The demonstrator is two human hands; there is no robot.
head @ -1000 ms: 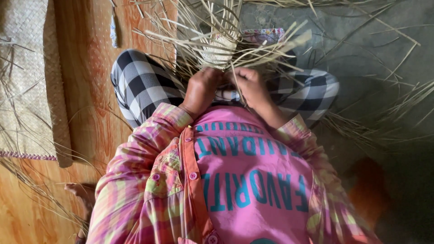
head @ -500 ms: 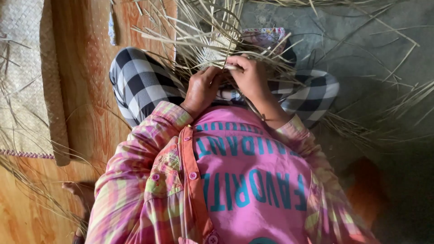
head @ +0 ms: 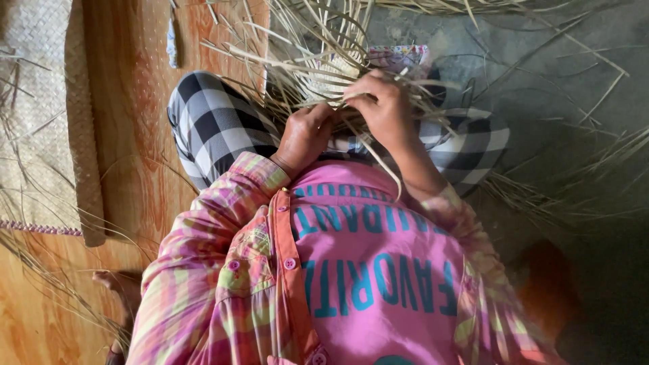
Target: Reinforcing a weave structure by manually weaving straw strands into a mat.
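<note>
I sit cross-legged in black-and-white checked trousers (head: 216, 128) and a pink shirt. On my lap rests a partly woven straw piece (head: 331, 71) with many loose pale strips (head: 284, 64) fanning out from it. My left hand (head: 304, 138) is closed on strips at the near edge of the weave. My right hand (head: 387, 108) lies just beyond it, fingers pinched on a few strips that cross toward the left hand. One strip (head: 378, 165) trails down over my right wrist. The weave's centre is mostly hidden by the hands and strips.
A woven mat (head: 40, 115) with a rolled edge lies at the left on the orange wood-pattern floor (head: 145, 155). Loose straw (head: 581, 182) is scattered over the grey floor at the right. A bare foot (head: 122, 284) shows at the lower left.
My right hand has moved forward over the weave and taken hold of strips there. The left hand has stayed at the near edge.
</note>
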